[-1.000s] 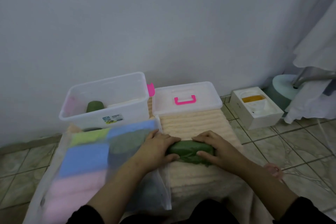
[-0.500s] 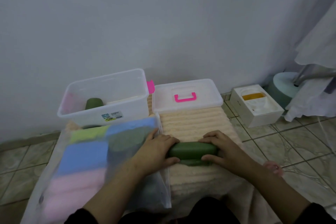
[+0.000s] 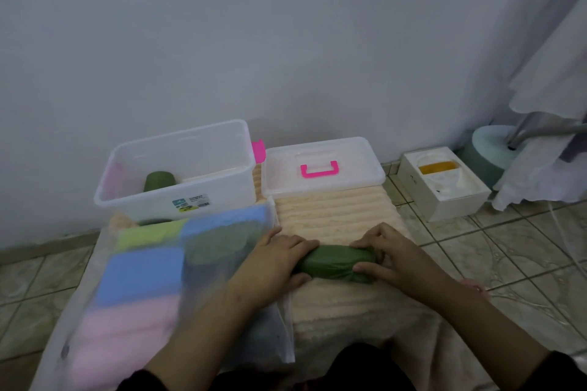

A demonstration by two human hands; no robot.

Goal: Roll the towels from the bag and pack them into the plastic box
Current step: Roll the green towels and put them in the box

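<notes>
One dark green roll (image 3: 158, 181) already standing in clear plastic box (image 3: 178, 168), rear left. Both hands, left hand (image 3: 276, 260) and right hand (image 3: 394, 259), curling round second green towel (image 3: 336, 263), rolling it tight on ribbed cream mat (image 3: 333, 209). Blue, lime, pink, green terry folds waiting in frosted bag (image 3: 133, 295).

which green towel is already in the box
The upright green roll inside the clear box; the other green roll lies on the mat, gripped by both hands.
</notes>
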